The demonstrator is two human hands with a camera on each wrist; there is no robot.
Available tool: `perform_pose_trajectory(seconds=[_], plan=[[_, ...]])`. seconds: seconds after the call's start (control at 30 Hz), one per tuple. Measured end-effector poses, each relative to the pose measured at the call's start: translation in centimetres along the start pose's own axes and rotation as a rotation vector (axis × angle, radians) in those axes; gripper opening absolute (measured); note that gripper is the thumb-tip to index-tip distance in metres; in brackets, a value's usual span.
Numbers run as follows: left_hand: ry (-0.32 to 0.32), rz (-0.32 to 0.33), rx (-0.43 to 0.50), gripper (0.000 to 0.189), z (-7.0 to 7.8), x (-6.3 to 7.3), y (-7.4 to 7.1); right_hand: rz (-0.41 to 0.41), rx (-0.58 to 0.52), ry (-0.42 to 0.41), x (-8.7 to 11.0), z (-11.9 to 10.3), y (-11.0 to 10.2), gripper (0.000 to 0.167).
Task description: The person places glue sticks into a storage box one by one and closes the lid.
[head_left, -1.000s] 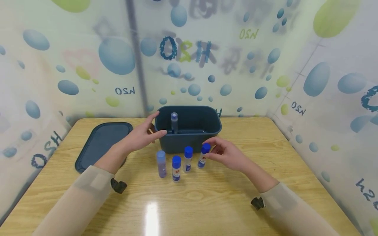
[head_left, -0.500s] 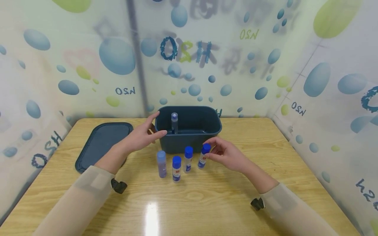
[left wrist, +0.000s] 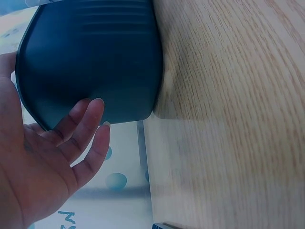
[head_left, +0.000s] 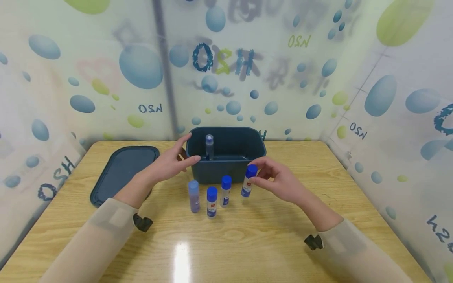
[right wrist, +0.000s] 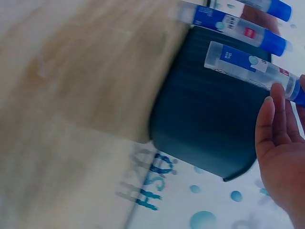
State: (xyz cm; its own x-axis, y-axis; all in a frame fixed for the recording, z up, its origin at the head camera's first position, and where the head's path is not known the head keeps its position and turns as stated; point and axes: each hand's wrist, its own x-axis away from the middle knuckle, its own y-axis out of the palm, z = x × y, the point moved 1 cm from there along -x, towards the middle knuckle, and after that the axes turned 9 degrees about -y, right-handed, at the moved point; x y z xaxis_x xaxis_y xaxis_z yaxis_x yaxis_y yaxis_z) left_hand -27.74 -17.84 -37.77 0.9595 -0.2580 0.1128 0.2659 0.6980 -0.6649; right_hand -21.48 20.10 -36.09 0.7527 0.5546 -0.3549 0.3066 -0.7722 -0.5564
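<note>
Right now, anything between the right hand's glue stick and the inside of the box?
Yes: the front wall of the box. The right hand holds the glue stick outside it, near its right end; nothing else visibly intervenes.

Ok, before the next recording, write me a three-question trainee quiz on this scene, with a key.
1. How many slim plastic tubes with blue caps stand unheld on the pale wooden table?
2. Fill in: the flat, dark-blue plastic lid lies to the ____ of the deep, dark-blue plastic bin.
3. True or false: the person's right hand holds a tube near its cap.

Key: 1. Three. 2. Left. 3. True.
</note>
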Motion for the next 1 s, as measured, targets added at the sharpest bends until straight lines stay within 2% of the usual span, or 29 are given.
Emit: perform_pose_trajectory(seconds=[0.43, 0.77, 0.87, 1.0], plan=[[-0.005, 0.005, -0.005, 0.1, 0.1, 0.2, 0.0, 0.126, 0.02, -0.147, -1.9, -3.5, -1.8, 0.034], [-0.005, 0.007, -0.009, 0.101, 0.0, 0.1, 0.0, 0.203, 0.007, -0.226, -4.3, -4.7, -2.6, 0.035], [-0.005, 0.008, -0.011, 0.101, 0.0, 0.1, 0.0, 0.225, 0.016, -0.221, -5.1, -4.7, -2.8, 0.036], [-0.007, 0.009, -0.016, 0.1, 0.0, 0.0, 0.1, 0.244, 0.041, -0.152, -6.2, -4.2, -3.0, 0.038]])
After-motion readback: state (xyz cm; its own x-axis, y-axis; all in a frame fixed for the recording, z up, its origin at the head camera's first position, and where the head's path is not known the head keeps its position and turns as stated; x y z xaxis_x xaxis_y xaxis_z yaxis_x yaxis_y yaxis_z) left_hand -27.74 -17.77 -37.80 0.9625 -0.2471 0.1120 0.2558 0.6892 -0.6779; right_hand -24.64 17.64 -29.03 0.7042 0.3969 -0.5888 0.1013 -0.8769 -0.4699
